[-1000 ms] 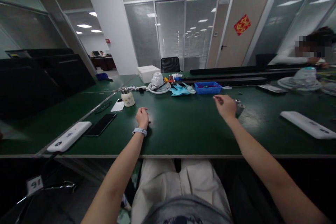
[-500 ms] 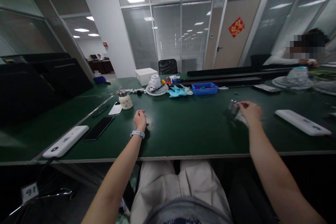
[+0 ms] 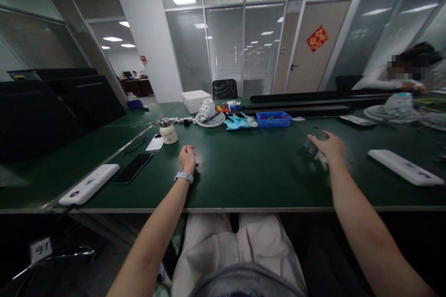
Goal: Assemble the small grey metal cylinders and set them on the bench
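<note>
My right hand (image 3: 331, 146) is over the right part of the green table (image 3: 240, 171), its thumb and index finger spread apart. Just left of the fingertips stand small silvery metal cylinders (image 3: 311, 145), blurred and partly covered by the hand. Below the palm lies a whitish crumpled piece (image 3: 321, 159), too smeared to name. My left hand (image 3: 187, 159), with a watch (image 3: 183, 176) at the wrist, rests on the table with its fingers curled in. What those fingers enclose, if anything, is hidden; a small dark bit shows beside them.
A cream bottle (image 3: 168, 132), a black phone (image 3: 133, 168) and a white device (image 3: 89, 184) lie left. Along the back are a white fan part (image 3: 210, 118), blue fan blades (image 3: 237, 122) and a blue tray (image 3: 273, 119). Another white device (image 3: 406, 167) lies right; a person sits beyond.
The right thumb and index finger, pinched at the top of a metal cylinder before, have parted. The left hand stays curled in place. The view has shifted slightly.
</note>
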{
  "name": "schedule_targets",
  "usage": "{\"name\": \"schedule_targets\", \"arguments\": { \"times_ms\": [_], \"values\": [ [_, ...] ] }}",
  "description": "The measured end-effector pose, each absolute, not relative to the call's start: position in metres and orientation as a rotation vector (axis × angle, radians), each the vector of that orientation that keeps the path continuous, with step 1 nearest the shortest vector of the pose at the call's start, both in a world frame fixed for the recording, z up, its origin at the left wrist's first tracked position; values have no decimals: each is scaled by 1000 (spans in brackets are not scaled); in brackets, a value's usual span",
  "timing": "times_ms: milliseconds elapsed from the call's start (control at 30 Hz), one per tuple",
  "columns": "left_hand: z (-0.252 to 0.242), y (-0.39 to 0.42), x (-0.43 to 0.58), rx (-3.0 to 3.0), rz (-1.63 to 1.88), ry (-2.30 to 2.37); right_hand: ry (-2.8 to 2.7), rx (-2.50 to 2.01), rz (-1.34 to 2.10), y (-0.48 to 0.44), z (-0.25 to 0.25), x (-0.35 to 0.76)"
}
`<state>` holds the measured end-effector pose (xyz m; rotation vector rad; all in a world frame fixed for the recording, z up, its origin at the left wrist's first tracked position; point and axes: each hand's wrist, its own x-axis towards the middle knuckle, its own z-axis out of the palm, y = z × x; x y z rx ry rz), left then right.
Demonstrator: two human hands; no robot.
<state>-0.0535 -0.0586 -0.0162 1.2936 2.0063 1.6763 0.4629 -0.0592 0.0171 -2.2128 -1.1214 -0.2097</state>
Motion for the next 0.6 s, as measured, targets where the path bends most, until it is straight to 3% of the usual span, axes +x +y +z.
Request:
{"name": "schedule_targets", "arguments": {
  "times_ms": [133,300,467,600],
  "values": [
    [-17,-59,-55,1293,1693,1997,-1099,-2354,-36,-36,23,457],
    [-18,-58,-55,1303,1673,2002,-1049,-2373,-232,-24,18,458],
    [-19,-56,-54,1306,1668,1999,-1346,-1933,-465,-31,21,406],
    [-21,-55,-56,1334,1664,1997,-1722,-1496,-184,-37,19,307]
  ]
}}
